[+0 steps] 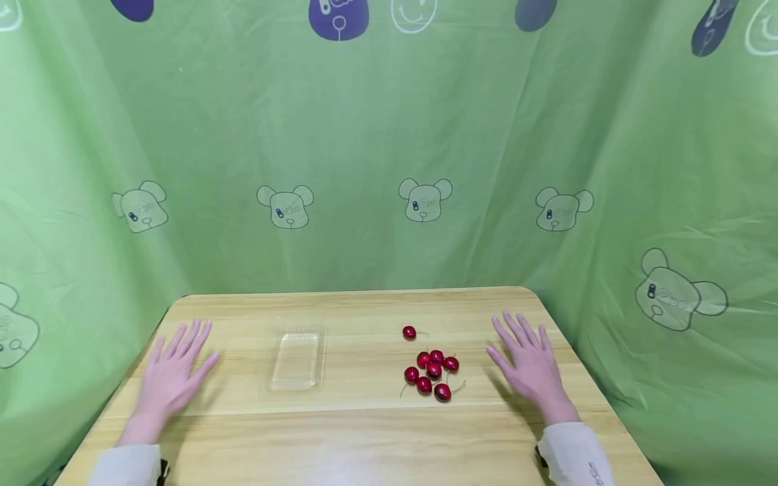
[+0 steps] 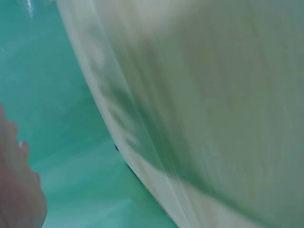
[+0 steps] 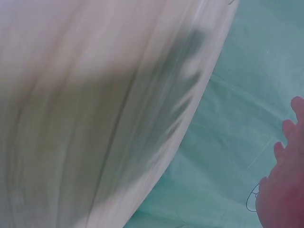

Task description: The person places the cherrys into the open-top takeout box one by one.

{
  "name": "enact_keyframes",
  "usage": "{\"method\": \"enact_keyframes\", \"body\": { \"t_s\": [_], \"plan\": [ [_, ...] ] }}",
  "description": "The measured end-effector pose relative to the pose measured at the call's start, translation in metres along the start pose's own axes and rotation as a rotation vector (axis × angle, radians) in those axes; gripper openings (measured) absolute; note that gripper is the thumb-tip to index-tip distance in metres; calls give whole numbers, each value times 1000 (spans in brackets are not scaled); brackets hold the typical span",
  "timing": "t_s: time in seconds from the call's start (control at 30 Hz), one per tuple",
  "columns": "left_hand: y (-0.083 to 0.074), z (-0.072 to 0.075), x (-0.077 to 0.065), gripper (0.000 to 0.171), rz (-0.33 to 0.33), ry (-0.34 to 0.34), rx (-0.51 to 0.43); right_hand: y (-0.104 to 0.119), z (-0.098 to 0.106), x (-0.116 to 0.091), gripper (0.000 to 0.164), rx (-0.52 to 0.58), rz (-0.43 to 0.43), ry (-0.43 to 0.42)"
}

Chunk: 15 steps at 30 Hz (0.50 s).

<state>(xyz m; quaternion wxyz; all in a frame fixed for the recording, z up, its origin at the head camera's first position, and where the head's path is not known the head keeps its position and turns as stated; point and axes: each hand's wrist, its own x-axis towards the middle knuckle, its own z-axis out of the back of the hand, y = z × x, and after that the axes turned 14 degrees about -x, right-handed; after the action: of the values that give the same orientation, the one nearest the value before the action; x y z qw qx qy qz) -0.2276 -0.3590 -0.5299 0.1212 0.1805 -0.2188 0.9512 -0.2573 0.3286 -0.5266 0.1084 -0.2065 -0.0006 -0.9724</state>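
Observation:
My left hand [image 1: 171, 375] is spread flat, palm down, over the left side of the table, its fingers straight and holding nothing. To its right lies a clear plastic tray [image 1: 296, 389]. My right hand [image 1: 531, 366] is likewise spread with straight fingers over the right side, and nothing is in it. Several dark red cherries [image 1: 433, 370], some with stems, lie in a loose cluster left of that hand. One single cherry [image 1: 410, 333] sits a little behind the cluster. In the wrist views, only the edges of the left hand [image 2: 19, 185] and right hand [image 3: 285, 180] show.
The wooden table [image 1: 352, 439] has rounded far corners. A green curtain [image 1: 365, 121] printed with bear heads hangs close behind it and along both sides. Shadows of the hands fall on the tabletop.

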Motion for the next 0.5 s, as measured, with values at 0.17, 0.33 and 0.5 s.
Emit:
{"method": "enact_keyframes", "body": {
  "t_s": [0.17,0.33,0.5],
  "plan": [
    [-16,-4,10,69,56,-3,-179,5,4,2,64,73,-25,56],
    [-29,-10,19,63,146,17,-376,10,7,3,60,204,-71,147],
    [-40,-14,23,63,253,66,-581,15,6,2,56,330,-104,242]
  ]
}}
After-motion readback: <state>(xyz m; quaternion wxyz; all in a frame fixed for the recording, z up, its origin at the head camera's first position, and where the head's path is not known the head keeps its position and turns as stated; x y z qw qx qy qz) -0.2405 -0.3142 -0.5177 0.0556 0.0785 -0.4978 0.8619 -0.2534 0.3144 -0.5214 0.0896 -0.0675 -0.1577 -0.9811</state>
